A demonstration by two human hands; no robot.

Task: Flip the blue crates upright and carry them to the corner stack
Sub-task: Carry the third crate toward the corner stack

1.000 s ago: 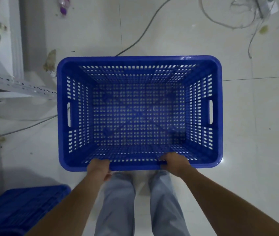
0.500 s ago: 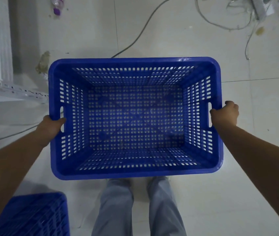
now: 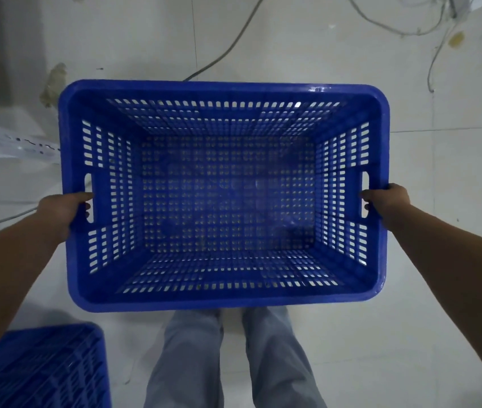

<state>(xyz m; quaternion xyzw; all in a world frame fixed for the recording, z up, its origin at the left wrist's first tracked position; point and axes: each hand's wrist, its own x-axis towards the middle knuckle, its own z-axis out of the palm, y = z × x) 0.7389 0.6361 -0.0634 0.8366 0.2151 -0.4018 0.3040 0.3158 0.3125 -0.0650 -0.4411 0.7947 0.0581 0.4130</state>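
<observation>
A large blue perforated crate (image 3: 222, 92) stands upright with its open side toward me, filling the middle of the view above a pale tiled floor. My left hand (image 3: 66, 210) grips the slot handle in its left wall. My right hand (image 3: 387, 203) grips the slot handle in its right wall. The crate is empty inside. A second blue crate (image 3: 39, 369) lies upside down at the lower left, its ribbed base facing up.
My legs in grey trousers (image 3: 228, 360) stand right behind the crate. A grey cable (image 3: 228, 51) runs across the floor beyond it, with more loose wires (image 3: 437, 28) at the top right. A white perforated rail (image 3: 13, 141) and white furniture sit at the left.
One second ago both hands held the crate's near rim. They moved out to the side handles, and the crate now looks larger and closer to me, as if lifted.
</observation>
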